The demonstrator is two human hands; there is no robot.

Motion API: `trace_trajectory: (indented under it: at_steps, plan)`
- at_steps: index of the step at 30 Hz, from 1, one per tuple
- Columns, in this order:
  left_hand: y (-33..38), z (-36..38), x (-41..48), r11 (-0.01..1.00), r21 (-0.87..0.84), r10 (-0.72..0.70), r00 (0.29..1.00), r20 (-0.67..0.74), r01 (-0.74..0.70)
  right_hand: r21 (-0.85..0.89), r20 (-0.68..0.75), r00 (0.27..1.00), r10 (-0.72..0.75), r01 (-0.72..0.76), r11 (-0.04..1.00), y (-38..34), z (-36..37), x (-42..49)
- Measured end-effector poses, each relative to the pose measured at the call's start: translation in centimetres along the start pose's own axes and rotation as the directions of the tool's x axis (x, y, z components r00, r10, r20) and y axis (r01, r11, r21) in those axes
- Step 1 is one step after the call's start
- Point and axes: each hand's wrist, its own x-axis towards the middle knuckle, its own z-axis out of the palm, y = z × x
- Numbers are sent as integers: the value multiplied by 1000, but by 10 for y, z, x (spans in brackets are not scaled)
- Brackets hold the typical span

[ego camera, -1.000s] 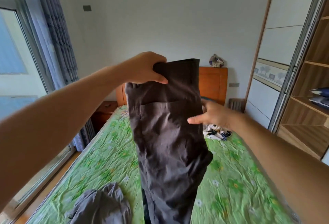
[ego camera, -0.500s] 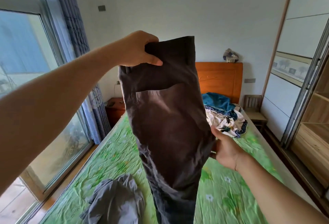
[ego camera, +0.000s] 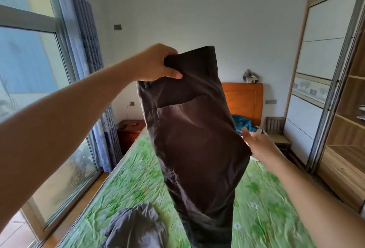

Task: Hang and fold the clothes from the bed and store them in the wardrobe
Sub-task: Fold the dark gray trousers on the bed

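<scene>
Trousers (ego camera: 193,139) above bed (ego camera: 134,184) — left hand (ego camera: 158,62) grips waistband (ego camera: 197,60) (right hand (ego camera: 258,145) at edge).

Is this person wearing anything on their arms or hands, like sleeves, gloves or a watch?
No. The left forearm and right forearm are bare, no sleeve in view. The left hand and right hand wear no gloves; no watch or bracelet shows at either wrist.
</scene>
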Motion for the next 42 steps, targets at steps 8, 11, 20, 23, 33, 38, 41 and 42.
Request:
trace_trajectory:
  at_steps: [8, 11, 20, 23, 33, 38, 41, 42]
  plan:
    - [42, 11, -30, 995, 65, 68, 996, 52, -71, 594, 44, 959, -280, 200, 779, -171, -50, -35]
    - [32, -2, -58, 1000, -3, 6, 994, 109, -6, 673, 11, 978, -211, 148, 725, -178, -53, -58]
    - [37, -10, -115, 510, -854, -77, 995, 71, 100, 736, -86, 986, -144, 160, 658, -188, -89, -95]
    - [50, -21, -99, 402, -915, -43, 999, 11, 27, 729, -156, 967, -204, 252, 636, -193, -119, -80]
    - [30, 94, -7, 480, -855, -140, 979, 145, 195, 637, -69, 988, -137, 150, 756, -80, -108, 22]
    - [-8, 246, 26, 798, -524, -263, 955, 138, 296, 283, 102, 993, -57, 25, 959, 53, -54, 90]
    - [-26, 343, 23, 874, -264, -359, 908, 216, 409, -42, 196, 975, 101, -95, 995, 142, 1, 113]
    - [-30, 375, 19, 860, -233, -392, 880, 267, 453, -91, 223, 963, 152, -135, 987, 168, 23, 115]
